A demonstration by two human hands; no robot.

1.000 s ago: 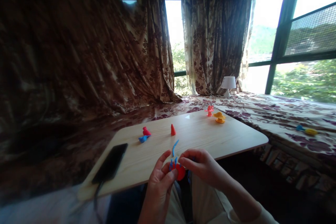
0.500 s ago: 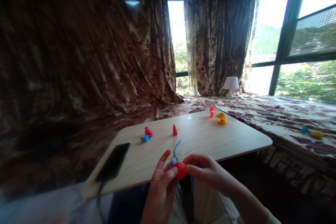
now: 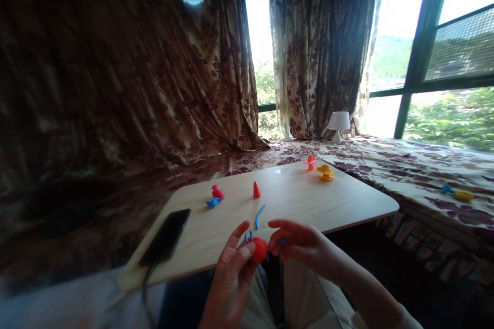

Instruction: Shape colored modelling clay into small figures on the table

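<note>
Above the near edge of the table, my left hand (image 3: pixel 236 262) is closed on a red clay ball (image 3: pixel 260 250), thumb pressed on its near side. Two thin blue strips (image 3: pixel 248 237) stand up from the ball beside that thumb. Just to the right, my right hand (image 3: pixel 299 242) has its fingers curled beside the ball. A bit of a blue clay strip (image 3: pixel 283 242) shows between those fingers, the rest hidden by them. On the table beyond my hands lies a longer blue clay strip (image 3: pixel 260 216), and farther back a red cone (image 3: pixel 257 190) stands upright.
The light wooden table (image 3: pixel 301 205) carries a black phone (image 3: pixel 165 236) with a cable at left. Near it sit a pink-red figure (image 3: pixel 217 192) and a blue piece (image 3: pixel 213 203). A pink figure (image 3: pixel 310 162) and a yellow one (image 3: pixel 324 172) stand at the far right corner.
My right hand has come away from the ball's surface, and blue now shows between its fingers. The ball has shifted slightly left and turned in my left hand.
</note>
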